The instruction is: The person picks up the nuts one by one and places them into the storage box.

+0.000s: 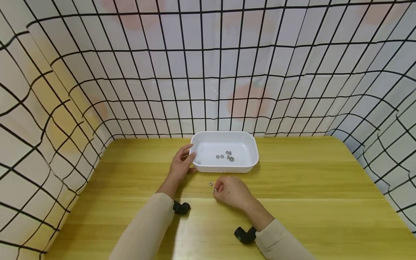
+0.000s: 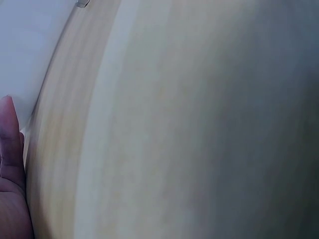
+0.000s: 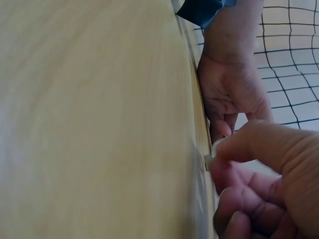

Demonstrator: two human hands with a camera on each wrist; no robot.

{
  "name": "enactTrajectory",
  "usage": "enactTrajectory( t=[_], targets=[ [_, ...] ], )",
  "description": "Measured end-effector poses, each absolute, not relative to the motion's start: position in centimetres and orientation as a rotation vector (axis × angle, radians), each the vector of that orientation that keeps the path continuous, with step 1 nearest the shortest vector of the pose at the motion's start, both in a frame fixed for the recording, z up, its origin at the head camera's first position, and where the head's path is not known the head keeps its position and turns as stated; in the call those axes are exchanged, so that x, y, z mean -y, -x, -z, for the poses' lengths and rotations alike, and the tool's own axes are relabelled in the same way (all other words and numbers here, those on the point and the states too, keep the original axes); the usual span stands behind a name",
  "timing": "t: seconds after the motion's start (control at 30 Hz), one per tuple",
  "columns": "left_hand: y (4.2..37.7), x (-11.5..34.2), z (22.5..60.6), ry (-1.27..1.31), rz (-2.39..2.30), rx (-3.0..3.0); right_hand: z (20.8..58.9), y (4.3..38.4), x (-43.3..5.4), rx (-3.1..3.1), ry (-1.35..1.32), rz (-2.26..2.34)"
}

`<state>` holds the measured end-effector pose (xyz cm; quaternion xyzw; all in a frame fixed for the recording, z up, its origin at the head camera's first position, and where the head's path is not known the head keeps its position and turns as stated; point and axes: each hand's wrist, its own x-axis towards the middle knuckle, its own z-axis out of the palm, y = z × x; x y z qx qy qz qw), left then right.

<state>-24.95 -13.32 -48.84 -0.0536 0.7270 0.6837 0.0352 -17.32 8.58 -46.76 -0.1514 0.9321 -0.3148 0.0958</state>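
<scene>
A white rectangular tray point(image 1: 224, 168) stands near the back of the table with several small metal nuts point(image 1: 222, 156) on its floor. My left hand point(image 1: 180, 165) holds the tray's left end, fingers and thumb at the rim. In the left wrist view, part of that hand point(image 2: 11, 164) lies against the tray's wall point(image 2: 35, 50). In front of the tray, my right hand point(image 1: 233, 192) pinches a small nut point(image 1: 215, 190) between thumb and forefinger, low over the table. Another nut point(image 1: 211, 183) lies on the wood just beside those fingertips.
The yellow wood-grain table point(image 1: 308, 202) runs out on both sides of the tray. Behind and beside it rises a black wire grid point(image 1: 221, 77) in front of pale sheeting. Black mounts point(image 1: 245, 235) sit at both wrists.
</scene>
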Motion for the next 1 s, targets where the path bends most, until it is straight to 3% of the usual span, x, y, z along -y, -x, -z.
enactTrajectory(
  t=[0.5, 1.0],
  targets=[
    [25.2, 13.1, 49.2, 0.173, -2.111, -2.230, 44.0, 16.6, -10.7, -2.801, 0.399, 0.989],
    [25.2, 13.2, 49.3, 0.155, -2.104, -2.241, 41.2, 18.7, -13.8, -2.926, 0.469, 0.883]
  ],
)
